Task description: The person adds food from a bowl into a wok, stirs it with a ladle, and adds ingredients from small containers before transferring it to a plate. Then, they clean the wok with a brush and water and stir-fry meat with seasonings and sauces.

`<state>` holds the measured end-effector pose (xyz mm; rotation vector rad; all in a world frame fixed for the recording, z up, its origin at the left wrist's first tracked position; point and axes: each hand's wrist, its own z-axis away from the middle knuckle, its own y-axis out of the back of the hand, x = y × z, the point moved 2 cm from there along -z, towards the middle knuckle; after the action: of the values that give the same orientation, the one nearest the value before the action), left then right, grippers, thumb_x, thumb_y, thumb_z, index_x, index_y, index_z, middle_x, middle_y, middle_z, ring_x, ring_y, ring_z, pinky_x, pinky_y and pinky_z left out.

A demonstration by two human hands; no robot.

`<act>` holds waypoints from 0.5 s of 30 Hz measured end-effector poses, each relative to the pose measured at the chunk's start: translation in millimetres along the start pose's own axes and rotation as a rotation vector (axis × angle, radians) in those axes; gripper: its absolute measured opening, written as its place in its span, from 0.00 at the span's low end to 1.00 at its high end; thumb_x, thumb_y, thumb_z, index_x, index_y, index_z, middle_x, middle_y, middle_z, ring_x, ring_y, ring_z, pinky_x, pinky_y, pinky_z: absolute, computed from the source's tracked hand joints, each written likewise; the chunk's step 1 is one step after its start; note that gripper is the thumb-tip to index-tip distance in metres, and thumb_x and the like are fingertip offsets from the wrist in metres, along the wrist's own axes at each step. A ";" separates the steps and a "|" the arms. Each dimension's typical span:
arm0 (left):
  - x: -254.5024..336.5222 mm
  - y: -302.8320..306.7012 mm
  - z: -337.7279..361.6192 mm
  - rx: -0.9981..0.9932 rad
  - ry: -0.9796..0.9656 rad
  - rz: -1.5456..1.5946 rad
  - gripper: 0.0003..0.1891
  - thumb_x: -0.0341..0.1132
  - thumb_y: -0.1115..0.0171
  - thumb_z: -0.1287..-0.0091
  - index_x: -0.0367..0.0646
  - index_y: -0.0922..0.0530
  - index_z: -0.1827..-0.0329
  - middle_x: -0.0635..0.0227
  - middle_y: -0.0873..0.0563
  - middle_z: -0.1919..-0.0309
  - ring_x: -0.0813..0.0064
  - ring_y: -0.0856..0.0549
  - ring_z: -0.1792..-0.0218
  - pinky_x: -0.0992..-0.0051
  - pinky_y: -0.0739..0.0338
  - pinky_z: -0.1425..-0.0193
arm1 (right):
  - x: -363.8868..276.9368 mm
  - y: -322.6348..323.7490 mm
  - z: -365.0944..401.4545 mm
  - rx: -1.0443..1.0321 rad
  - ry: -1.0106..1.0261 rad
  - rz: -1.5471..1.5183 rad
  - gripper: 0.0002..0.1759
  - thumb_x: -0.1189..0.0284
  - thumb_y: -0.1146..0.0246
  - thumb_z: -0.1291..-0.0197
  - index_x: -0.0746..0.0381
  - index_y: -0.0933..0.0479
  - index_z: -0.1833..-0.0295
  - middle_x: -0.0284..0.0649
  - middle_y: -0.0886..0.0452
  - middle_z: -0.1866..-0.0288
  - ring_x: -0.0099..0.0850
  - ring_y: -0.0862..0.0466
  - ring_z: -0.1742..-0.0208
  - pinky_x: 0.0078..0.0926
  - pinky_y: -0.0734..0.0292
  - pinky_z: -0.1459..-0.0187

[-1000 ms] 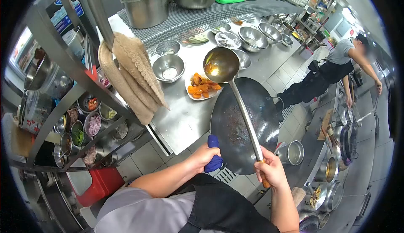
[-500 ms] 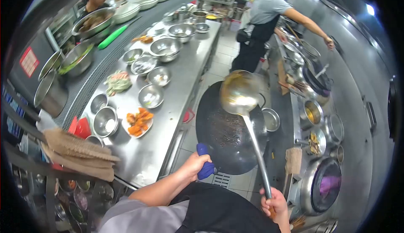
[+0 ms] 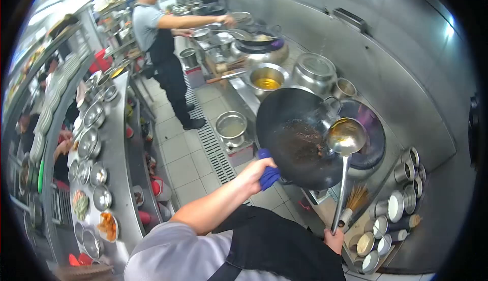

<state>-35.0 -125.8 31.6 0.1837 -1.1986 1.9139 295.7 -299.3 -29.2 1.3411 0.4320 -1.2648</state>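
My left hand (image 3: 255, 172) is closed around a blue cloth (image 3: 269, 173) at the near edge of a large black wok (image 3: 278, 128); the handle under the cloth is hidden. Dark oily residue shows on the wok's inside. With its fingers wrapped round the far end of the shaft, my right hand (image 3: 334, 241) grips a long metal ladle (image 3: 346, 137). The ladle's bowl overlaps the wok's right side in this view. Beneath and right of the wok is a round black burner (image 3: 373, 144) with a purple glow.
A pot of yellow oil (image 3: 267, 81) stands behind the wok. Several seasoning containers (image 3: 395, 207) and a bamboo brush (image 3: 357, 197) sit at right. Left is a steel counter (image 3: 119, 144) with bowls and a plate of orange food (image 3: 108, 226). Another person (image 3: 168, 52) works at the far stove.
My view has swung right towards the stove. The wok has moved from over the aisle floor to the burner, still held by the cloth, and the ladle has come along with it.
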 end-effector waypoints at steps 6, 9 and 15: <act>-31.5 -119.2 -132.2 -0.095 0.169 -0.052 0.03 0.29 0.44 0.46 0.46 0.28 0.75 0.70 0.23 0.83 0.72 0.22 0.83 0.75 0.23 0.78 | 16.1 31.4 -25.9 0.187 -0.100 -0.230 0.10 0.76 0.39 0.43 0.61 0.33 0.73 0.29 0.35 0.83 0.19 0.32 0.86 0.22 0.38 0.84; -48.1 -153.4 -199.1 -0.125 0.310 -0.152 0.02 0.32 0.44 0.45 0.47 0.27 0.75 0.70 0.23 0.83 0.72 0.22 0.84 0.74 0.24 0.79 | 22.7 45.0 -55.2 0.361 -0.037 0.000 0.08 0.76 0.39 0.43 0.63 0.31 0.71 0.28 0.36 0.83 0.17 0.33 0.82 0.19 0.37 0.80; -96.0 -170.2 -293.1 -0.117 0.336 -0.120 0.03 0.33 0.44 0.46 0.46 0.26 0.70 0.68 0.20 0.78 0.71 0.21 0.80 0.73 0.24 0.77 | -157.2 34.2 -86.3 0.350 0.169 -0.396 0.23 0.82 0.45 0.41 0.64 0.36 0.39 0.30 0.30 0.76 0.17 0.32 0.83 0.16 0.35 0.81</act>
<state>234.0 82.7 -59.5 -0.1230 -1.0424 1.6851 305.7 -166.3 95.5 1.7242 0.6388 -1.6114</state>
